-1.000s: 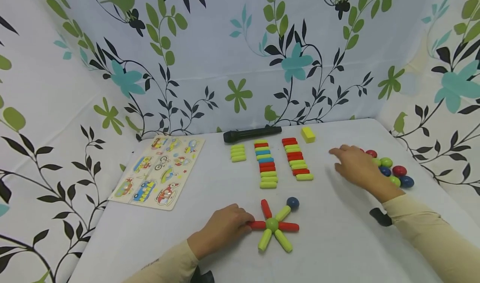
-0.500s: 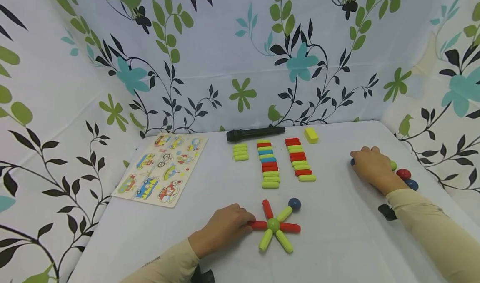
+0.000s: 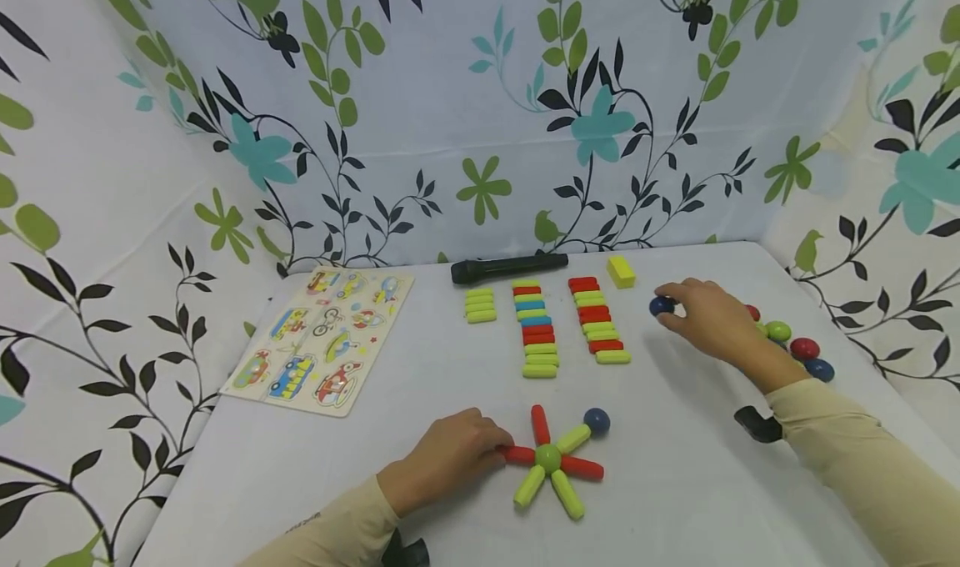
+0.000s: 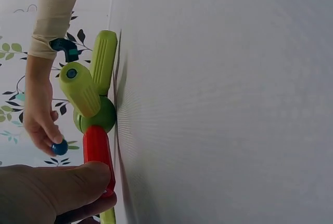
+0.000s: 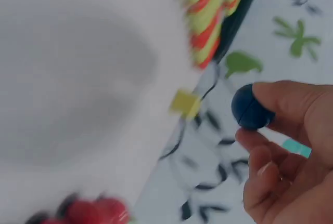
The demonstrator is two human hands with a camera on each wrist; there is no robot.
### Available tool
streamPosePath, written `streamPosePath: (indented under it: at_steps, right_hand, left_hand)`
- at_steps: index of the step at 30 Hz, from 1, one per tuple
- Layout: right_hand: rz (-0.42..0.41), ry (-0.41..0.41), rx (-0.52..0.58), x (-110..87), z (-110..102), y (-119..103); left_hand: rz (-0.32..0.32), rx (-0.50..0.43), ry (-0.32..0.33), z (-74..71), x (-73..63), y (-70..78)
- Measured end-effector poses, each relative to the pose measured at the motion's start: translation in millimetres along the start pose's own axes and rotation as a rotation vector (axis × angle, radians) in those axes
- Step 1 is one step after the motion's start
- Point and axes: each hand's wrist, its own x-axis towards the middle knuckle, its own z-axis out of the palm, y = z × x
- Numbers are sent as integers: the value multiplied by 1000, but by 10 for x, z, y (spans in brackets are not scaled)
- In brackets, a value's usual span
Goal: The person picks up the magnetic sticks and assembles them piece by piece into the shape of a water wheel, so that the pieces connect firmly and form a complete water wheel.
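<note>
The star (image 3: 548,459) lies on the near part of the white surface (image 3: 675,509), six rods spread around one hub (image 4: 107,114). Its wide spread looks like its weak point: a sleeve dragged across the surface could catch a rod and spin the lot. The board (image 3: 322,338) is well apart on the person's left, so I judge it safe.

The left hand (image 3: 448,459) has its fingers pinching the outer end of the star's red rod (image 4: 97,148). An outward tug there could part rod from hub, and uneven pressure could tilt the star or skew it.

The right hand (image 3: 708,321) is on the far side, well apart from the star, thumb and fingers pinching a blue ball (image 5: 248,107). A low sweep inward from there could scatter the rows (image 3: 536,329) of loose-looking rods, or nudge the mic (image 3: 510,268) behind them. The pile (image 3: 780,331) of balls is just beside the right wrist; a brush of the cuff could set some rolling.

Smallest last: the end ball (image 3: 597,421) touches the tip of a green rod, and how firmly it is joined cannot be seen, so a jolt might knock it off. The pinched ball looks smooth, with little contact; squeezed off-centre it could shoot out, held slackly it could drop and roll.
</note>
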Motion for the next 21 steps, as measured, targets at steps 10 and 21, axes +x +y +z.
streamPosePath:
  at_steps: [10, 21]
  right_hand:
    - [-340, -220, 192, -63, 248, -950]
    - [-493, -275, 40, -43, 571, -1366]
  left_hand:
    - [26, 24, -1, -3, 5, 9]
    - [30, 36, 11, -1, 5, 10]
